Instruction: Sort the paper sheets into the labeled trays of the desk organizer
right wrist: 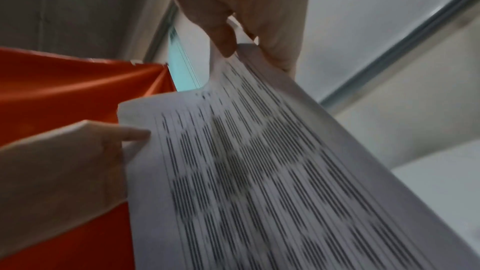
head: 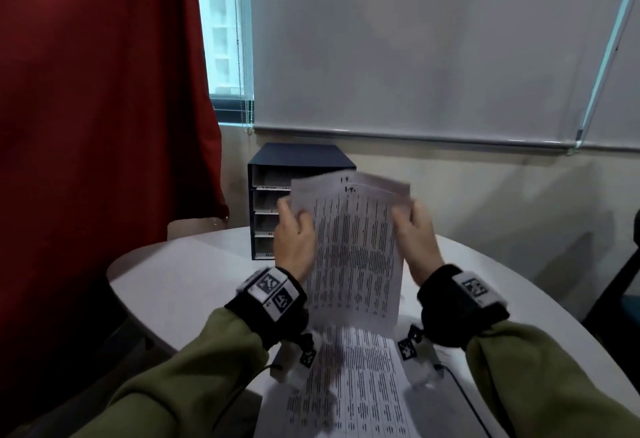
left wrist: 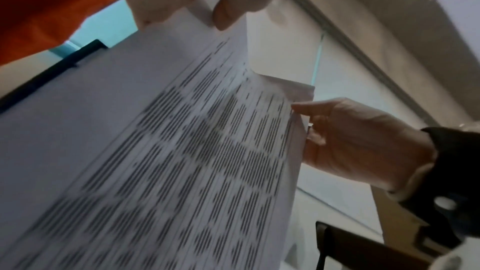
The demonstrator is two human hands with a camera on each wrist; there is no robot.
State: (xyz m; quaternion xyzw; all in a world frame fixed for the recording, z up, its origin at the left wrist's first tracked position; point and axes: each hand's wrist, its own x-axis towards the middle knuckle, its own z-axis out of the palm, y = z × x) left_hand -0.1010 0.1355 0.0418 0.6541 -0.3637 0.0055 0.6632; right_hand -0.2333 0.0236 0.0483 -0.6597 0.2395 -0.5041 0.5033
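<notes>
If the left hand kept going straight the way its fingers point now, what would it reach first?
Probably the desk organizer. The left hand, gripping the left edge of the held paper sheets, points up and forward at the organizer's open trays. Depth between them is unclear from the head view.

Held sheets [head: 353,250] are raised above table sheets [head: 349,385], with the organizer [head: 277,160] placed behind, far on the table [head: 180,285].
</notes>
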